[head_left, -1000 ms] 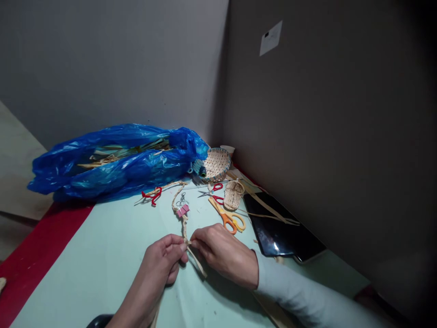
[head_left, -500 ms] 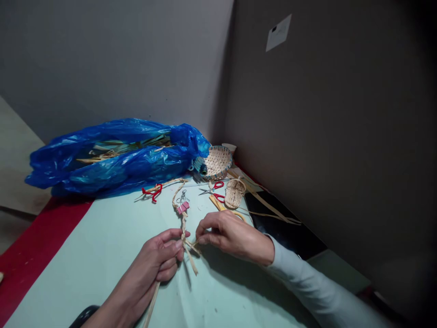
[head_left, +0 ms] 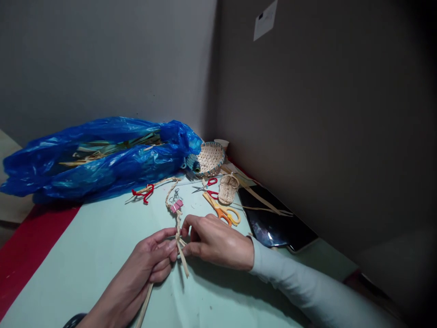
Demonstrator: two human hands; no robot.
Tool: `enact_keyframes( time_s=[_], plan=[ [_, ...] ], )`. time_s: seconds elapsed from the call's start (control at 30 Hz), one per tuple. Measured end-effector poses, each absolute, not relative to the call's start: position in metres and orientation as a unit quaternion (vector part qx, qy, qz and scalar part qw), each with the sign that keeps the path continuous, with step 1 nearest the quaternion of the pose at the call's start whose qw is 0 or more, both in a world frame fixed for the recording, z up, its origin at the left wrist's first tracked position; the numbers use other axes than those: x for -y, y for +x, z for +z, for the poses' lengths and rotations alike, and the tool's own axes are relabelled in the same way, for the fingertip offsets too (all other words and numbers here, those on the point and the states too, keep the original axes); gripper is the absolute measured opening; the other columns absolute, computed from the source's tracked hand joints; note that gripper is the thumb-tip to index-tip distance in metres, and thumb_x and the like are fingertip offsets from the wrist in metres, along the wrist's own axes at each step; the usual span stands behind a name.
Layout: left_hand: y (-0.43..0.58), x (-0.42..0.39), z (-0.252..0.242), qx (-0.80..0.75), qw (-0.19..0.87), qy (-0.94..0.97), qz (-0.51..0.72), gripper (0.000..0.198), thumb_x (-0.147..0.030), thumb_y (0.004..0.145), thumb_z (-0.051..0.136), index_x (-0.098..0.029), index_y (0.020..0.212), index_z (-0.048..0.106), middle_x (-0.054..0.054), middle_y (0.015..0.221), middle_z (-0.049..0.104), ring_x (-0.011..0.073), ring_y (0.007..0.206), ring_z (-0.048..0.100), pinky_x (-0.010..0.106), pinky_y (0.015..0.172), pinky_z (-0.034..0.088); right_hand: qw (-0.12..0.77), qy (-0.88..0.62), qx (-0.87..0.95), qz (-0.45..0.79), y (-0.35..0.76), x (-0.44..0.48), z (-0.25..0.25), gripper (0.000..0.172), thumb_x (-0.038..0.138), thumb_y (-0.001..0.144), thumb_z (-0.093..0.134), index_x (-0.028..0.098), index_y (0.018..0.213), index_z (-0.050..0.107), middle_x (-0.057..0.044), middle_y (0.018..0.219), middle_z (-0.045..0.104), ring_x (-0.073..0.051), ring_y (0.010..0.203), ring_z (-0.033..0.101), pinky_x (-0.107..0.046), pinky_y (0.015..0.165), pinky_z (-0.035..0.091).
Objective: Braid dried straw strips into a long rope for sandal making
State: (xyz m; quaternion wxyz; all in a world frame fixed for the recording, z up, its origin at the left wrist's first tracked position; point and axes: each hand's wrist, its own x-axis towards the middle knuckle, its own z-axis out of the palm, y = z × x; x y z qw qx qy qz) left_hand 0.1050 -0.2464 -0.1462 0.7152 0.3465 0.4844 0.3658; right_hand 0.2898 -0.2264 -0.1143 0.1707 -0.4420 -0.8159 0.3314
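Between the fingertips of the two hands lies a plaited straw braid (head_left: 178,224), its upper length running away from them to a pink binder clip (head_left: 176,206). The person's left hand (head_left: 153,257) pinches the braid between thumb and fingers, and a long strip (head_left: 145,306) trails below that hand. The right hand (head_left: 216,241) is curled, its fingertips at the loose ends; whether it grips one cannot be told.

Well beyond the left hand, a blue plastic bag (head_left: 136,163) lies gaping lengthwise, filled with straw strips (head_left: 112,146), some greenish, some pale. Farther out, past the right hand, stands a round woven basket (head_left: 213,157) with a bluish laced rim; a dark spool (head_left: 196,167) sits at its near left edge, inside or just in front, one cannot tell which. A pale cup (head_left: 221,143) shows behind the basket, its contents hidden. Nearer the right hand is a small woven slipper-shaped piece (head_left: 227,191), hollow at its far end.

High above the right hand, a white label (head_left: 265,20) on the wall bears a black square; its print is too small to read.
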Motion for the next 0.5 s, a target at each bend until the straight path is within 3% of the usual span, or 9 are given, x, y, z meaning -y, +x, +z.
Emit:
enact_keyframes(
  time_s=[0.2, 0.5],
  plan=[
    [0.1025, 0.2446, -0.1495, -0.483, 0.706, 0.382, 0.349, 0.049, -0.034, 0.071, 0.077, -0.013, 0.108, 0.052, -0.005, 0.058, 0.055, -0.0012, 0.039, 0.017, 0.017, 0.039, 0.008, 0.193, -0.472, 0.801, 0.313, 0.2859, 0.2248, -0.1199, 0.013, 0.031, 0.079, 0.064, 0.018, 0.083, 0.065, 0.000, 0.070, 0.065, -0.013, 0.067, 0.054, -0.022, 0.056, 0.028],
    [0.1026, 0.2464, -0.1491, -0.496, 0.690, 0.389, 0.356, 0.058, -0.033, 0.073, 0.075, -0.011, 0.120, 0.050, -0.005, 0.059, 0.054, -0.0001, 0.041, 0.017, 0.019, 0.041, 0.009, 0.196, -0.441, 0.814, 0.325, 0.2837, 0.2239, -0.1237, 0.019, 0.027, 0.084, 0.057, 0.020, 0.087, 0.074, -0.002, 0.071, 0.069, -0.013, 0.064, 0.057, -0.023, 0.058, 0.031]
  ],
)
